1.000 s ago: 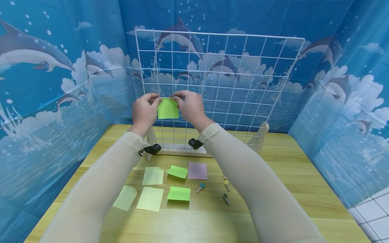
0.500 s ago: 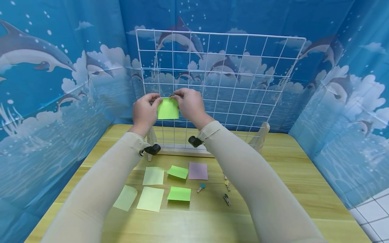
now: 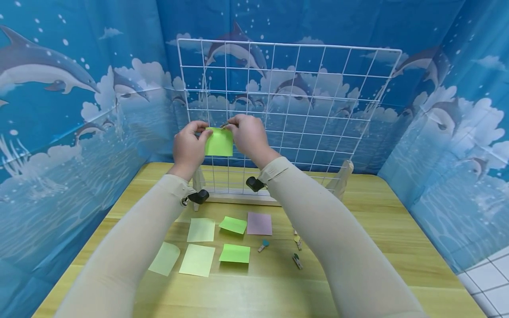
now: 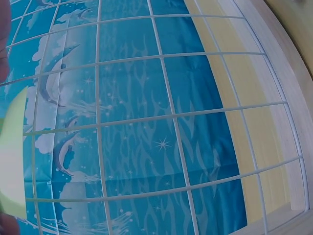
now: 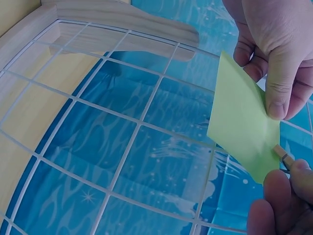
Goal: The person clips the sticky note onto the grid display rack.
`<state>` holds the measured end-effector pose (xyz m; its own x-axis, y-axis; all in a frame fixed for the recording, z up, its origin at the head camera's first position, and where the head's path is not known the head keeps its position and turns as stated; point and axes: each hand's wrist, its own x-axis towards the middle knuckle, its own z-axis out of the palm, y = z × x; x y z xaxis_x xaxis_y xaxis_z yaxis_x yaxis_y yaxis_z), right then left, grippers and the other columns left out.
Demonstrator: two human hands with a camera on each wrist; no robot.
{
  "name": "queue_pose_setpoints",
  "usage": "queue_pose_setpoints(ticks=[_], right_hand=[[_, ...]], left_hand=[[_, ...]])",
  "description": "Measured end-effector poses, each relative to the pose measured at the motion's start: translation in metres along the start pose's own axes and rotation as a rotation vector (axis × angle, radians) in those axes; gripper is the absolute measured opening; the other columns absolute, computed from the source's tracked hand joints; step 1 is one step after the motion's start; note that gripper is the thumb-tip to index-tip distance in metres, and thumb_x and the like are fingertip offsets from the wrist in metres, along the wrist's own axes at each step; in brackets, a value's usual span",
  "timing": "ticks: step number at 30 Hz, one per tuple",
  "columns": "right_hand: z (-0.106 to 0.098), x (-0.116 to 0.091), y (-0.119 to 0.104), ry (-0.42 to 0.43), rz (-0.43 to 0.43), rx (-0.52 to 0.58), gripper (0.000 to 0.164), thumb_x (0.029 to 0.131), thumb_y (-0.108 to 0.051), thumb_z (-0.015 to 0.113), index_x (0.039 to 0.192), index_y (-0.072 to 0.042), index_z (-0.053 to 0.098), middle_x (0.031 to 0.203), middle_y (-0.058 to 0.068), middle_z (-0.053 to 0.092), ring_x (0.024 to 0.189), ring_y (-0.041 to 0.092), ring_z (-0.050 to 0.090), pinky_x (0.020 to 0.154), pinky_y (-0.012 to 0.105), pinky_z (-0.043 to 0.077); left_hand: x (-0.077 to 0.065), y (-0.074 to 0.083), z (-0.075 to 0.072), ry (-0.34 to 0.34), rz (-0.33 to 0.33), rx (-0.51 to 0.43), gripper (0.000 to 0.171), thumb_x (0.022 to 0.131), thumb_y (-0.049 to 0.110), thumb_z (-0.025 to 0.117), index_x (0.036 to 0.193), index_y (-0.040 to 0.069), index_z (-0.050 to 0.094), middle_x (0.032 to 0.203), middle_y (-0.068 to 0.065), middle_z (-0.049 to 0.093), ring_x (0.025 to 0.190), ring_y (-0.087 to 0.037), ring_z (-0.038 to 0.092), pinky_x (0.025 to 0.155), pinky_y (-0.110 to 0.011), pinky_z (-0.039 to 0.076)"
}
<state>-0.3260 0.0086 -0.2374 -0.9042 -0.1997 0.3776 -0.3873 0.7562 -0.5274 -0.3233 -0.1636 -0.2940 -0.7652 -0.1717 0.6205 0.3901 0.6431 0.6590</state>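
Observation:
A bright green sticky note (image 3: 219, 144) is held upright against the white wire grid (image 3: 297, 110), near its left side. My left hand (image 3: 188, 148) pinches the note's upper left corner between thumb and fingers. At the top right edge of the note, my right hand (image 3: 251, 138) pinches a small wooden clothespin (image 5: 282, 153). In the right wrist view the clothespin's tip is at the note's edge; whether it also grips a wire cannot be told. The left wrist view catches only part of the note (image 4: 12, 161) at its left border.
Pale yellow notes (image 3: 197, 260), two green notes (image 3: 234, 253) and a purple note (image 3: 259, 223) lie on the wooden table (image 3: 270, 291). Small clothespins (image 3: 297, 261) lie to their right. The grid stands on wooden feet (image 3: 343, 176), before a blue dolphin curtain (image 3: 119, 145).
The note has shifted very slightly left in the head view. My right hand has risen a little, still pinching the clothespin; my left hand keeps its pinch on the note.

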Motion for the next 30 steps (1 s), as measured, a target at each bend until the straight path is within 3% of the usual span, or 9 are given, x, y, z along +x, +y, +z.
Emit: queue_pose_setpoints(ticks=[8, 23, 30], right_hand=[[-0.004, 0.001, -0.004, -0.027, -0.011, -0.068, 0.035, 0.111, -0.031, 0.054, 0.136, -0.015, 0.072, 0.125, 0.005, 0.077, 0.072, 0.016, 0.063, 0.059, 0.026, 0.045], [-0.01, 0.008, -0.016, -0.113, 0.025, -0.146, 0.03, 0.112, -0.03, 0.054, 0.129, -0.015, 0.074, 0.123, 0.001, 0.075, 0.09, 0.012, 0.068, 0.068, 0.026, 0.051], [-0.014, 0.007, -0.014, -0.128, 0.05, -0.112, 0.031, 0.111, -0.031, 0.054, 0.129, -0.017, 0.075, 0.121, 0.0, 0.075, 0.079, 0.016, 0.063, 0.06, 0.027, 0.046]], left_hand=[[-0.001, -0.001, -0.001, -0.003, 0.0, 0.005, 0.028, 0.106, 0.034, 0.066, 0.122, 0.012, 0.074, 0.11, -0.008, 0.078, 0.082, -0.023, 0.068, 0.064, -0.034, 0.048], [-0.002, -0.004, 0.0, 0.033, 0.016, -0.047, 0.024, 0.104, 0.03, 0.069, 0.114, 0.01, 0.075, 0.104, -0.01, 0.079, 0.09, -0.023, 0.072, 0.071, -0.034, 0.053], [-0.002, -0.004, 0.002, 0.048, 0.025, -0.081, 0.022, 0.102, 0.029, 0.072, 0.11, 0.008, 0.075, 0.102, -0.009, 0.079, 0.089, -0.022, 0.073, 0.072, -0.031, 0.054]])
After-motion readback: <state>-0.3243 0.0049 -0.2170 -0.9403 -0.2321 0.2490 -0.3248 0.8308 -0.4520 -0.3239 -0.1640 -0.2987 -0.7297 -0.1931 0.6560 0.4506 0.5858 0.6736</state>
